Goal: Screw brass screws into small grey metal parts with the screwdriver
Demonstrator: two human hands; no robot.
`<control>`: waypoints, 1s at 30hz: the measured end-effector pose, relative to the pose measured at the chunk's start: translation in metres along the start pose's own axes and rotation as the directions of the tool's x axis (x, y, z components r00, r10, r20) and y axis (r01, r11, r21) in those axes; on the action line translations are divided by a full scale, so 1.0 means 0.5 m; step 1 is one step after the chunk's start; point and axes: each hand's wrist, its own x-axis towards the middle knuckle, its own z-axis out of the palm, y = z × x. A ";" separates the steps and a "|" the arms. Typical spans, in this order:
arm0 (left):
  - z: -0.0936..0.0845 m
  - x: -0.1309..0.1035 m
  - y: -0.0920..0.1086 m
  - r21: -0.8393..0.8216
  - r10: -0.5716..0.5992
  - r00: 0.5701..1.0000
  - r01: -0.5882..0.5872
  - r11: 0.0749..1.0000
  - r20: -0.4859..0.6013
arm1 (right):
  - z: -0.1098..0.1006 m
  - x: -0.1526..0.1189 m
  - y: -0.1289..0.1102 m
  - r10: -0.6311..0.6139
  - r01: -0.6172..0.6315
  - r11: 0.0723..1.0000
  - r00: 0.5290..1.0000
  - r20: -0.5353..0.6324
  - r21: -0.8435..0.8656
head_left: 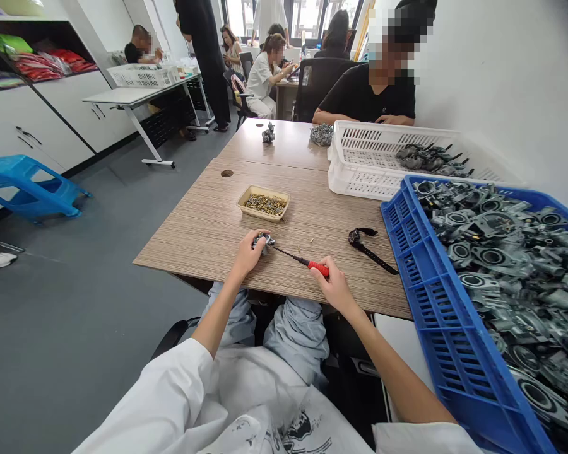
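My left hand point(250, 252) is closed around a small grey metal casting point(267, 242), which looks like a carburetor body, on the wooden table point(194, 227). Fingers cover much of the part. My right hand point(335, 285) grips the red handle of a screwdriver point(319, 268). Its thin shaft points left, with the tip at or very near the casting; whether it touches I cannot tell. Two small brass pieces point(298, 248) lie on the table just beyond the shaft. Behind my hands sits a cream tray point(240, 207) holding many small brass pieces.
At right stands a blue crate point(421, 296) heaped with metal castings; behind it, a white crate point(355, 185) holds more. A black wristwatch point(355, 238) lies near the blue crate. Another casting point(268, 133) stands farther back. A person in black point(360, 101) sits across the table.
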 end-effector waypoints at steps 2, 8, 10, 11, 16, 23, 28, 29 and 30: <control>0.000 0.000 0.000 0.003 0.002 1.000 -0.002 1.000 0.001 | -0.001 0.000 -0.003 -0.003 0.003 1.000 1.000 0.004 0.001; 0.002 0.000 0.001 0.005 0.007 1.000 -0.007 1.000 -0.010 | 0.000 0.000 -0.003 -0.022 0.022 1.000 1.000 -0.003 0.008; 0.002 0.000 0.000 0.009 0.006 1.000 -0.006 1.000 -0.009 | 0.000 0.000 -0.002 -0.020 0.020 1.000 1.000 0.003 0.005; 0.002 0.000 -0.001 0.011 0.007 1.000 -0.007 1.000 -0.008 | 0.001 0.000 -0.001 -0.017 0.017 1.000 1.000 0.006 0.003; 0.001 0.000 -0.002 0.010 0.005 1.000 -0.005 1.000 -0.002 | 0.002 0.000 0.000 -0.011 0.011 1.000 1.000 0.004 0.002; 0.002 -0.001 0.001 -0.006 0.000 1.000 0.000 1.000 -0.006 | 0.003 0.000 0.000 -0.014 0.014 1.000 1.000 0.009 0.010; 0.000 -0.001 0.005 0.000 -0.006 1.000 0.006 1.000 -0.007 | 0.003 -0.001 -0.002 -0.017 0.017 1.000 1.000 0.002 0.008; 0.000 -0.001 0.006 0.001 -0.007 1.000 0.007 1.000 -0.005 | 0.002 -0.001 -0.002 -0.016 0.016 1.000 1.000 0.003 0.006; -0.001 -0.001 0.006 0.002 -0.006 1.000 0.006 1.000 -0.002 | 0.002 -0.001 -0.003 -0.016 0.016 1.000 1.000 0.004 0.004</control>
